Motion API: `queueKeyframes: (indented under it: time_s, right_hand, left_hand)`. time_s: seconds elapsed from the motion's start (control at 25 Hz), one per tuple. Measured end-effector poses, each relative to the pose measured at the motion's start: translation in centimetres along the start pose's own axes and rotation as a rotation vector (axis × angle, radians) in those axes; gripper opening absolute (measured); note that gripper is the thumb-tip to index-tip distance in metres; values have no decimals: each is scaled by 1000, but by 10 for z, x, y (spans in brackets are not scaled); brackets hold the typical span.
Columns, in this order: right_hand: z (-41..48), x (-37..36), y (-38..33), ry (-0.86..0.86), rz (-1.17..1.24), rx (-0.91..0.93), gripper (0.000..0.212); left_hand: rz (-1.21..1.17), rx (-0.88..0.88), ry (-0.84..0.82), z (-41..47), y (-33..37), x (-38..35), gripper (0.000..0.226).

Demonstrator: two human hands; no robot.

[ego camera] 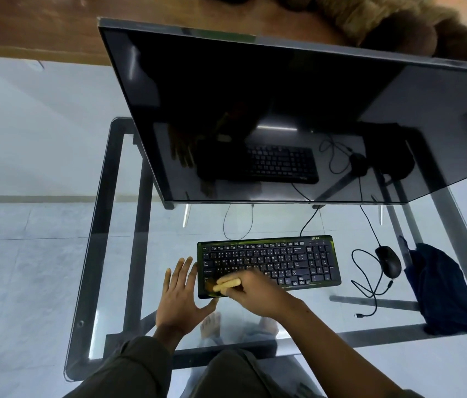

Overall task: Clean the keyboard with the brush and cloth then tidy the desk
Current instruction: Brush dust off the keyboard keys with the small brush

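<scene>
- Left hand (180,294) lies flat on the glass desk (129,254), fingers spread, just beside the keyboard's (284,259) left edge.
- Right hand (251,291) curls round a yellow brush (226,284) over the keyboard's near-left corner.
- Dark cloth (441,288) lies at the desk's right, beside the mouse (388,261).
- Monitor (255,110) stands behind the keyboard.

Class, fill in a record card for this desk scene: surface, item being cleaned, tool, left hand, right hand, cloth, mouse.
Surface: glass desk
Item being cleaned: black keyboard
Tool: brush, over the keyboard's front-left corner
Left hand: flat on the glass by the keyboard's left end
Right hand: grips the brush
Cloth: dark, lying at the desk's right edge, untouched
Mouse: between keyboard and cloth
</scene>
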State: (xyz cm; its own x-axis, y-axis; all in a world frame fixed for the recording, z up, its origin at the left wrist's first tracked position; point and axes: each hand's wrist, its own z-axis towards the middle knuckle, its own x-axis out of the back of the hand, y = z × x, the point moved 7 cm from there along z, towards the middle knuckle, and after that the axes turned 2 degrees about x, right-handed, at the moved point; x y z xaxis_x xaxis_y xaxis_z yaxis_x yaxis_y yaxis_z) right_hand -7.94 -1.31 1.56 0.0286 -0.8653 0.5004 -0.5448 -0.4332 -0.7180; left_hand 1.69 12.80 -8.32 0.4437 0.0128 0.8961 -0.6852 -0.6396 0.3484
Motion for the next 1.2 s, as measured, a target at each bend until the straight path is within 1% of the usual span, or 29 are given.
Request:
queueKeyframes:
  time_s: [0.08, 0.12, 0.16, 0.24, 0.28, 0.4, 0.44, 0.48, 0.6, 0.64, 0.72, 0.8, 0.88, 0.96, 1.08, 1.16, 1.2]
  right_hand:
    - [-1, 9, 0, 133, -18, 12, 30]
    - [-1, 9, 0, 160, -17, 24, 30]
    - [-1, 6, -3, 127, -20, 34, 31]
    - [-2, -7, -5, 6, -52, 31, 30]
    - [-4, -8, -4, 11, -72, 14, 28]
    - [-10, 12, 14, 195, -136, -102, 24]
    - [-11, 17, 20, 220, -157, -134, 23]
    - [-13, 20, 22, 221, -152, -136, 21]
    - [-14, 13, 13, 106, -56, -39, 26]
    - [-14, 11, 12, 96, -48, -29, 27]
    - [-13, 17, 17, 165, -86, -74, 27]
    - [-13, 19, 21, 164, -112, -101, 27]
    - [-13, 16, 17, 107, -92, -64, 27]
    - [-11, 22, 12, 155, -91, -33, 26]
    - [-2, 23, 11, 133, -88, -27, 25]
    - [3, 28, 8, 215, -88, -4, 26]
    - [5, 28, 8, 215, -81, 7, 27]
  left_hand:
    - [3, -3, 3, 0, 2, 1, 99]
    - [2, -5, 3, 0, 2, 1, 99]
    - [-1, -6, 2, 0, 2, 1, 99]
    - [6, -6, 1, 0, 0, 1, 100]
    - [9, -5, 1, -1, 0, 1, 101]
    - [3, -7, 6, 0, 1, 1, 99]
    - [-1, -9, 8, 0, 2, 1, 98]
    - [-4, -9, 9, 0, 2, 1, 98]
    - [-5, -4, 9, -1, 1, 0, 98]
    - [-4, -5, 11, -1, 1, 1, 98]
    - [-5, -9, 19, -1, 1, 1, 97]
    - [-6, -9, 16, -1, 1, 1, 97]
    - [0, -4, 15, -1, 1, 1, 98]
    - [8, -2, 11, -1, 1, 0, 98]
    - [6, -4, 11, -1, 1, 0, 97]
    - [7, 0, 3, -1, 0, -1, 98]
    - [7, 5, 0, -1, -1, -2, 98]
